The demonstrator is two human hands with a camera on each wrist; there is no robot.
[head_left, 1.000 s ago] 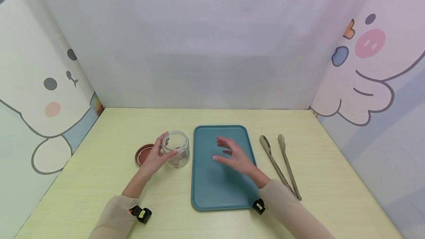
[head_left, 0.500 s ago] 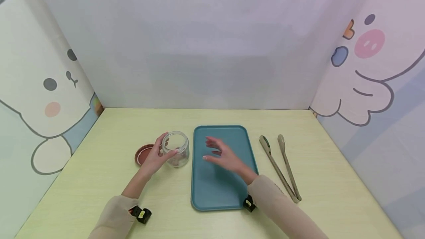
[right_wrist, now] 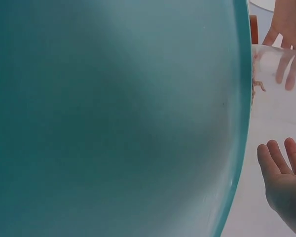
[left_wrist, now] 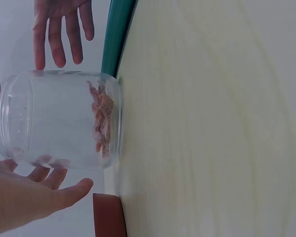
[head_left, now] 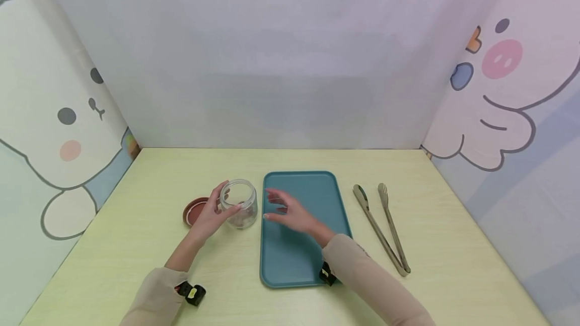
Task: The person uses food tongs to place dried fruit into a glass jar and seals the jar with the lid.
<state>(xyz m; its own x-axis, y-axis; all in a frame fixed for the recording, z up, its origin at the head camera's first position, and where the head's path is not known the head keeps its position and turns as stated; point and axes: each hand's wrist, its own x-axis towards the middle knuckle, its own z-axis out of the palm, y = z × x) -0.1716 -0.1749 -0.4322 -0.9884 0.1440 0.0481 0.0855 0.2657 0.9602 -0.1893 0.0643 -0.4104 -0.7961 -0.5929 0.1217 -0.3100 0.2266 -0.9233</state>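
A clear wide-mouthed jar (head_left: 246,214) stands upright and uncovered on the table, left of the blue-green tray (head_left: 294,268). Reddish-brown crinkled pieces (left_wrist: 102,118) lie at its bottom. My left hand (head_left: 211,219) holds the jar from its left side, thumb near the rim in front and fingers round the back. Over the tray's left part, my right hand (head_left: 290,213) hovers with parted, gently bent fingers and nothing in them. Its fingertips point at the jar; in the right wrist view a gap shows between them.
A reddish-brown round lid (head_left: 194,211) lies left of the jar, partly hidden by the left hand. Metal tongs (head_left: 380,231) rest spread apart on the table (head_left: 444,245) to the right of the tray. A pale curtain (head_left: 290,64) hangs behind.
My right hand has moved left across the tray, from its middle to its left edge, nearer the jar. The left hand and the jar have stayed in place.
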